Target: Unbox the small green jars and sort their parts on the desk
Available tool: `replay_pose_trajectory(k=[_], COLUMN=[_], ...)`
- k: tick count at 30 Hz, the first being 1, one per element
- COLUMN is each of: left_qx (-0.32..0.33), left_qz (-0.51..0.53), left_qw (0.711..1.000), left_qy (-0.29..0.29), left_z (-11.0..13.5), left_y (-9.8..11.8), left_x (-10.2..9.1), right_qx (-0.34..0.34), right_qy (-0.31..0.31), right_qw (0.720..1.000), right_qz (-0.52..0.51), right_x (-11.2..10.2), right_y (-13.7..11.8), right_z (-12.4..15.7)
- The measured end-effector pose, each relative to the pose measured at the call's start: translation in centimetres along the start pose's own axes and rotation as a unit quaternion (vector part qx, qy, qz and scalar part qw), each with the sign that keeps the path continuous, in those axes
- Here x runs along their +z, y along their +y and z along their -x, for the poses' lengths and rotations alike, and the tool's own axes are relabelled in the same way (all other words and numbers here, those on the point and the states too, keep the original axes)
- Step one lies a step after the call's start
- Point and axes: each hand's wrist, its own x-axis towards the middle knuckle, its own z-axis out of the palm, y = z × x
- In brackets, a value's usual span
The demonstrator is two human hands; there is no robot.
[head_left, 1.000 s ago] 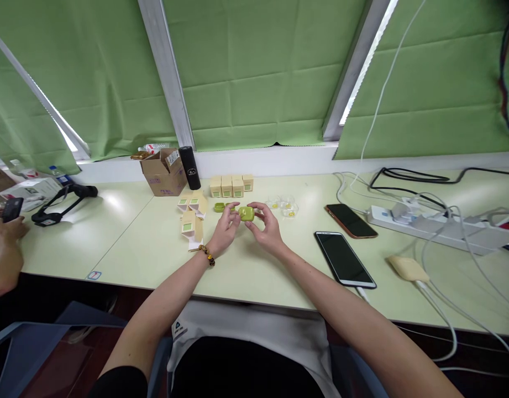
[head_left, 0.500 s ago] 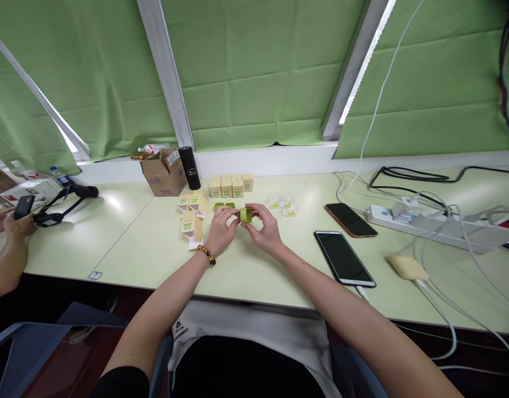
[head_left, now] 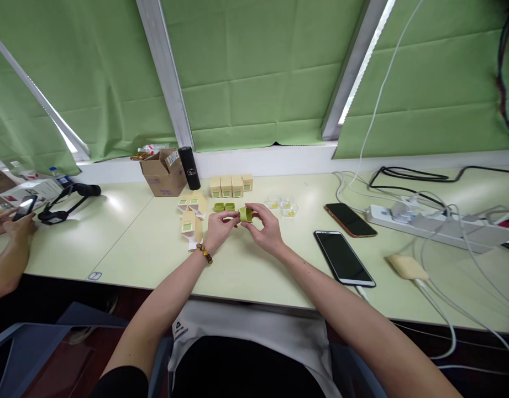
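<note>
Above the table, a small olive-green cup-like piece (head_left: 246, 214) is gripped by my right hand (head_left: 264, 225), thumb below and fingers on top. Thumb and fingertips of my left hand (head_left: 221, 228) are pinched together at the piece's left edge; whether they hold a separate bit of it is too small to tell. Just behind my left hand sit similar green pieces (head_left: 224, 207). Opened cream cartons with green labels (head_left: 191, 226) lie left of that hand. Beyond my right hand are clear plastic cups with yellow spots (head_left: 287, 206).
Closed cream boxes (head_left: 226, 187) stand behind, near a cardboard box (head_left: 163, 176) and a black bottle (head_left: 190, 168). To the right lie two phones (head_left: 344, 257), a power strip (head_left: 428, 228) and loose cables. At far left, a co-worker's hands hold a phone (head_left: 25, 207) beside a black headset (head_left: 67, 203).
My left hand has shifted slightly left and down, uncovering more of the green pieces behind it. My right hand stays on the cup-like piece. The co-worker's phone has tilted and its screen looks bright.
</note>
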Motion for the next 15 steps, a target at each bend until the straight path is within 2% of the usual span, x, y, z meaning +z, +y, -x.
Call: replay_pose_trajectory(k=[5,9,12,15], left_qx=[-0.001,0.057,0.105,0.124], left_qz=[-0.007,-0.026,-0.047,-0.062], left_qw=[1.0,0.997,0.992,0.989], left_qy=[0.02,0.039,0.046,0.045], left_z=[0.2,0.3,0.2,0.3], left_y=[0.1,-0.5,-0.9,-1.0], left_x=[0.2,0.3,0.2,0.1], right_qx=[0.06,0.11,0.123,0.124], right_qy=[0.007,0.007,0.002,0.001], right_qw=[0.995,0.984,0.981,0.98], right_qz=[-0.083,-0.137,-0.15,-0.154], right_x=[0.3,0.5,0.6,0.7], right_y=[0.2,0.3,0.5,0.7], right_z=[0.1,0.2,0.3,0.4])
